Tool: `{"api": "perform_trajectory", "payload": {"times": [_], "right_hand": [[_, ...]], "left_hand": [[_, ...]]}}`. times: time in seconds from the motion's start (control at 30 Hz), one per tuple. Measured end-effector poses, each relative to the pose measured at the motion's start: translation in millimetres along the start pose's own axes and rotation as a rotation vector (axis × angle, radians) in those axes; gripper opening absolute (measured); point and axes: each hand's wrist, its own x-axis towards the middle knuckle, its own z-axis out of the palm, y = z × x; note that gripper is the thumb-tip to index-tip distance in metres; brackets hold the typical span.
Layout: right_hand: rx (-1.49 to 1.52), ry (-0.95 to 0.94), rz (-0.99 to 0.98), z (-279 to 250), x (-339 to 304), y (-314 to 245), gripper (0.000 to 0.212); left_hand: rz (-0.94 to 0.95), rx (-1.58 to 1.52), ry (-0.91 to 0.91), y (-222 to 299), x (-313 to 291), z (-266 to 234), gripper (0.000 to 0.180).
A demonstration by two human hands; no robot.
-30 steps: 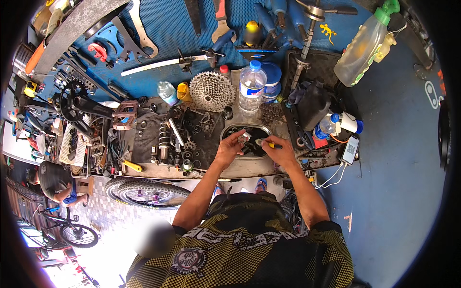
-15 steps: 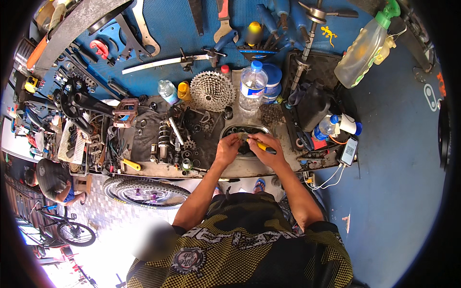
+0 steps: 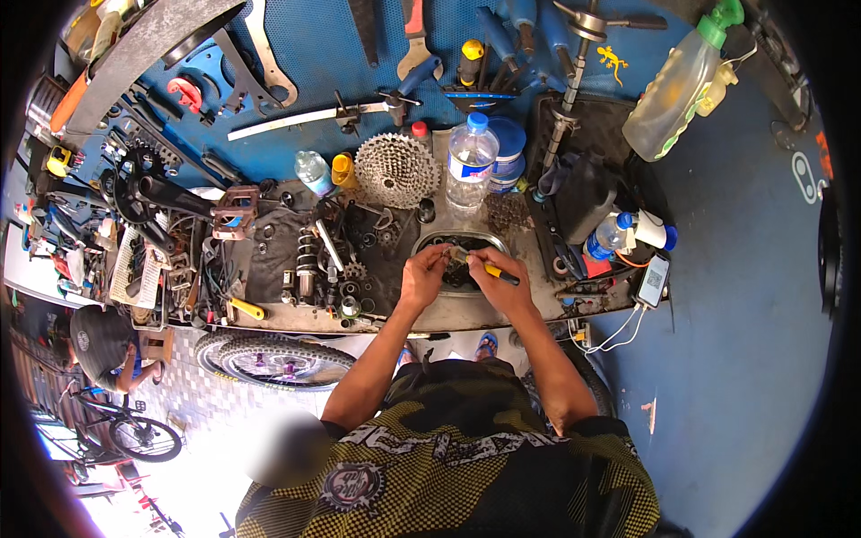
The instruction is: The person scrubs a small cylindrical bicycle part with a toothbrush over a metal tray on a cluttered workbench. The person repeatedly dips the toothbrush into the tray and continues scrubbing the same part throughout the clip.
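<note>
Both hands work close together above a metal tray with small dark parts in it, near the bench's front edge. My right hand is closed around a slim tool with a yellow and black handle; its tip points left, toward my other hand, and its kind cannot be made out. My left hand pinches something small at the fingertips over the tray, too small to name. Just behind the tray stands a clear water bottle with a blue cap.
A bicycle cassette, a shock absorber and a pedal lie left on the cluttered bench. At right are a small bottle and a phone with white cables. Tools hang behind; a person crouches on the floor far left.
My hands stay over the tray with only slight shifts of the fingers and the yellow-handled tool. The person at far left has bent further forward.
</note>
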Motion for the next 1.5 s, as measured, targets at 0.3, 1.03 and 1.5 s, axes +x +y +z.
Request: {"api": "perform_trajectory", "payload": {"times": [0.3,1.03,1.5], "right_hand": [[-0.214,-0.166,0.215,-20,1,43,0.034],[-0.020,-0.188,-0.158,-21,10,20,0.027],[-0.124,-0.250,-0.362,-39,19,-3,0.029]], "left_hand": [[-0.208,-0.302,-0.065,1,2,0,0.035],[-0.158,-0.203,-0.033,-2,8,10,0.026],[-0.198,-0.170,-0.103,2,8,6,0.027]]}}
